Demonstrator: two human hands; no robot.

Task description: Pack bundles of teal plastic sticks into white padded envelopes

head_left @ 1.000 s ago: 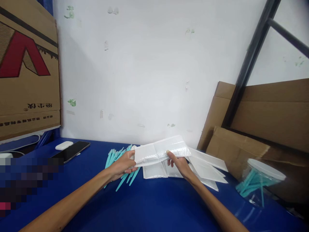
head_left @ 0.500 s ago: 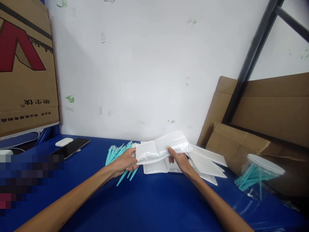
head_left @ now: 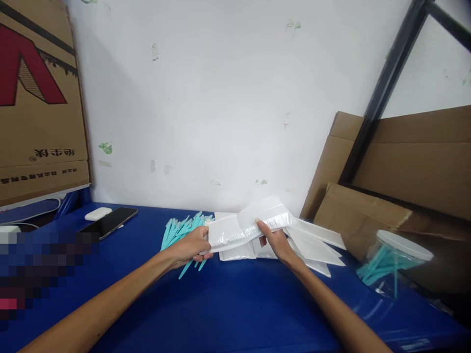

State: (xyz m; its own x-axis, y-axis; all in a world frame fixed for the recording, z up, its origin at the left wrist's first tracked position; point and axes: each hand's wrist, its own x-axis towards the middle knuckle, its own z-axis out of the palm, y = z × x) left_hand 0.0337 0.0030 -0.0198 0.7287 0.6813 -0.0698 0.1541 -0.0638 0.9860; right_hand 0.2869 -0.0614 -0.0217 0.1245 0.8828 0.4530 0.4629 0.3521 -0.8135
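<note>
A white bubble mailer (head_left: 253, 220) with a crease across its middle is stretched between my two hands above the table. My left hand (head_left: 191, 245) is closed on its left end. On the right part, my right hand (head_left: 274, 238) pinches it, thumb on top and fingers underneath. More white mailers (head_left: 312, 245) lie fanned out beneath and to the right, partly covered by the held one. Just behind my left hand is a pile of thin teal sticks with pale tips (head_left: 180, 230); my hand hides some of them.
A clear jar with a white lid (head_left: 405, 245) lies tilted at the right, holding similar teal sticks. Brown cardboard (head_left: 360, 211) leans behind it. A phone (head_left: 110, 221) and a small white case (head_left: 97, 214) rest at the left on the blue table (head_left: 221, 304).
The view has shifted slightly. Both hands keep the same hold on the bubble mailer, which has hardly moved.
</note>
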